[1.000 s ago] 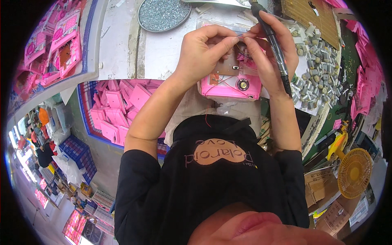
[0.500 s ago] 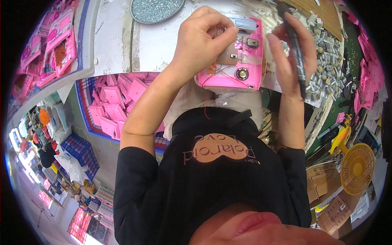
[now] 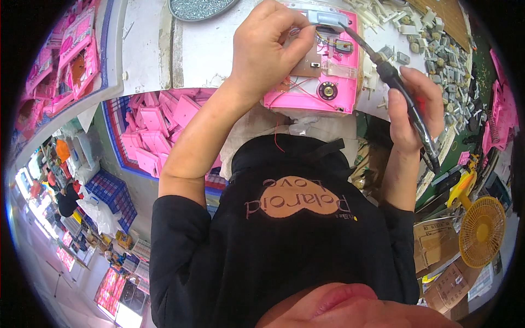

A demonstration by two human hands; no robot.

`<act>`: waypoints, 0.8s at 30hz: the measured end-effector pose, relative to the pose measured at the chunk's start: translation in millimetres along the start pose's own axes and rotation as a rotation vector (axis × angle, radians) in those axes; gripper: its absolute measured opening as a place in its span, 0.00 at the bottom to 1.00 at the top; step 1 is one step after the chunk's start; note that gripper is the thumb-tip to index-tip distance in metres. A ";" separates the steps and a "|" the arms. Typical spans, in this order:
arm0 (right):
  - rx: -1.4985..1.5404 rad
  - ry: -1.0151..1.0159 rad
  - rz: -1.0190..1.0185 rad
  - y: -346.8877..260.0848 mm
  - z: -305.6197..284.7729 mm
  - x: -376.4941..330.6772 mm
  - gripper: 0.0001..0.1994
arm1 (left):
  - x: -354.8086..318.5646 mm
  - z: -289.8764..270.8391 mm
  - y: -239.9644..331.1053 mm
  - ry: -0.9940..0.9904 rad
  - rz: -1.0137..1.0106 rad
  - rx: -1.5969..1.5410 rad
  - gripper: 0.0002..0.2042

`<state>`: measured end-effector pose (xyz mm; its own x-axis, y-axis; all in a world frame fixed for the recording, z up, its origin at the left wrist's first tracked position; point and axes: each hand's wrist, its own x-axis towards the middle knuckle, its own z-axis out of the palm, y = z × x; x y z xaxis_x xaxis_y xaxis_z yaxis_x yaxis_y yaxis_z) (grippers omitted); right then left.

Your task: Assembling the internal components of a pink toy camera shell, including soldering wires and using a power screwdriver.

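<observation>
My right hand (image 3: 418, 106) grips a soldering iron (image 3: 388, 74) with a dark handle. The iron's thin tip points up and left, over the upper right of a pink plastic housing (image 3: 342, 101). Above the housing's left part, my left hand (image 3: 268, 49) is closed, thumb and forefinger pinching a thin wire. Inside the housing are a brown circuit board (image 3: 307, 66), a round black speaker (image 3: 328, 91), a small motor (image 3: 344, 46) and a blue-grey part (image 3: 326, 18) along the top. Red wires run near the speaker. My left fingers hide part of the board.
A round dish of small metal screws (image 3: 199, 7) stands at the top. Small motors (image 3: 445, 71) and white plastic parts (image 3: 377, 13) lie heaped to the right. A crate of pink parts (image 3: 156, 128) sits below the table's edge at left; a yellow fan (image 3: 482, 232) stands lower right.
My right hand has turned the soldering iron, bringing its tip to the housing's upper right while the hand shifts right and down. My left hand keeps its pinch nearly in place.
</observation>
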<state>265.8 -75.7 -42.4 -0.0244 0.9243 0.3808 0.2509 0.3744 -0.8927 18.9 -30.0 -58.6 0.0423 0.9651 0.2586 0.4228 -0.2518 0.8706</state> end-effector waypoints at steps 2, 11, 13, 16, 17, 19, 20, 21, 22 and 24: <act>-0.070 -0.083 -0.061 -0.9 -5.7 0.0 0.14 | -1.6 3.0 -9.9 0.010 0.082 0.017 0.03; -0.192 -0.199 -0.264 3.2 7.8 10.4 0.15 | 0.9 1.1 2.2 0.005 0.050 0.076 0.03; -0.201 -0.205 -0.311 3.6 10.5 13.7 0.15 | 0.9 2.9 -7.0 0.017 0.097 0.070 0.03; -0.182 -0.197 -0.338 9.5 12.6 14.6 0.15 | 1.1 3.4 -9.9 0.018 0.120 0.072 0.03; -0.171 -0.191 -0.340 11.0 12.8 14.4 0.15 | 1.3 3.6 -9.9 0.016 0.121 0.075 0.03; -0.185 -0.201 -0.326 9.2 12.5 14.5 0.15 | 0.8 4.2 -10.5 0.025 0.125 0.074 0.03; -0.192 -0.205 -0.319 8.5 12.4 14.8 0.15 | 0.6 4.4 -10.7 0.029 0.128 0.074 0.03; -0.195 -0.209 -0.326 8.3 12.5 15.3 0.15 | 0.8 4.4 -10.9 0.027 0.132 0.076 0.03; -0.198 -0.212 -0.333 8.2 12.7 15.8 0.15 | 1.1 4.3 -11.0 0.026 0.137 0.079 0.03; -0.205 -0.217 -0.341 7.9 13.0 16.5 0.15 | 1.1 4.5 -10.5 0.026 0.128 0.078 0.03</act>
<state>254.8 -56.6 -46.3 -0.3356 0.7532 0.5658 0.3798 0.6578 -0.6504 18.7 -26.0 -69.3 0.0779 0.9229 0.3770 0.4845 -0.3655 0.7948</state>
